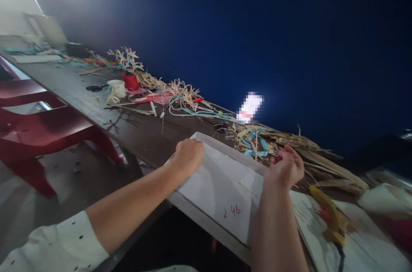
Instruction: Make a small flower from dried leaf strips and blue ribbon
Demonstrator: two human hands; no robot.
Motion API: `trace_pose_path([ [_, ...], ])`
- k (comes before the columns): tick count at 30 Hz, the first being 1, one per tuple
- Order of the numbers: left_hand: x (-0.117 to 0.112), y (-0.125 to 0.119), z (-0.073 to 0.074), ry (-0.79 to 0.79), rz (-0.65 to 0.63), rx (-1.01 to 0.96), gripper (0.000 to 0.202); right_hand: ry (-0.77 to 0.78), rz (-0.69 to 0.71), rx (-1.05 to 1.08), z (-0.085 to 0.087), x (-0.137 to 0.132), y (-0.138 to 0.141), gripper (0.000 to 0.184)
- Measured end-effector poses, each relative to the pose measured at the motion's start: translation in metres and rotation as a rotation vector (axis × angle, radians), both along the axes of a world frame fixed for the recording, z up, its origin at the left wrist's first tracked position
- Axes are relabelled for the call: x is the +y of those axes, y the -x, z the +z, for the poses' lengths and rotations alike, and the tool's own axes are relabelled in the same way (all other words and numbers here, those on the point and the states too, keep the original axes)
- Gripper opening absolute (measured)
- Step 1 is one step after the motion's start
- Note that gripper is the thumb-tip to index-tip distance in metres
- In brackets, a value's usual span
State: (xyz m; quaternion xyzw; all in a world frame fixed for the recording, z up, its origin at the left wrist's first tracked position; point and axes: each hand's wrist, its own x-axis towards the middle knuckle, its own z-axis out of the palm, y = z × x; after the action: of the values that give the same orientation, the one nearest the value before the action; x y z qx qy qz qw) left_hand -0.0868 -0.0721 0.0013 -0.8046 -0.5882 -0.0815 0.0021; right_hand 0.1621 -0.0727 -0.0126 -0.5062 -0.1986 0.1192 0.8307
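Note:
A shallow white box lid or tray (222,177) lies tilted across the table's front edge, with red handwriting "2.46." on its inner face. Thin pale strips show on that surface. My left hand (189,155) is closed in a fist at the tray's far left corner, and whatever its fingers hold is hidden. My right hand (286,167) is raised over the tray's right end, its fingers curled together. I cannot make out what, if anything, is in them. Beyond the tray, dried husk scraps and a light-blue ribbon (257,145) lie close to my right hand.
A yellow glue gun (330,214) lies on white paper (363,246) at right. Dried husks (328,169) line the dark blue wall. Further left stand a red thread spool (130,81), a white cup (116,88) and black scissors (96,88). Red plastic chairs (51,126) stand left of the table.

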Motion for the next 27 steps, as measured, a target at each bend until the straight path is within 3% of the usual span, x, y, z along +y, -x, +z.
trace_pose_path([
  [3,-0.005,0.0,0.006,-0.123,-0.044,-0.063,0.025,-0.032,0.011,0.024,0.004,-0.004,0.002,0.022],
  [6,-0.014,-0.011,0.012,-0.224,-0.196,-0.176,0.025,-0.073,0.048,0.089,0.008,-0.008,0.005,0.024],
  [9,-0.025,-0.035,0.007,-0.108,-0.43,-0.284,0.024,-0.083,0.073,0.104,0.009,-0.01,0.008,0.023],
  [11,-0.031,-0.052,-0.001,0.006,-0.608,-0.26,0.02,-0.066,0.076,0.1,0.008,-0.01,0.008,0.022],
  [13,-0.035,-0.066,-0.009,0.049,-0.706,-0.197,0.017,-0.055,0.087,0.113,0.008,-0.009,0.009,0.022],
  [17,-0.034,-0.08,-0.018,0.034,-0.719,-0.121,0.02,-0.034,0.13,0.137,0.006,-0.005,0.009,0.025],
  [27,-0.032,-0.078,-0.017,-0.005,-0.765,-0.077,0.017,-0.042,0.152,0.119,0.003,-0.006,0.007,0.024],
])
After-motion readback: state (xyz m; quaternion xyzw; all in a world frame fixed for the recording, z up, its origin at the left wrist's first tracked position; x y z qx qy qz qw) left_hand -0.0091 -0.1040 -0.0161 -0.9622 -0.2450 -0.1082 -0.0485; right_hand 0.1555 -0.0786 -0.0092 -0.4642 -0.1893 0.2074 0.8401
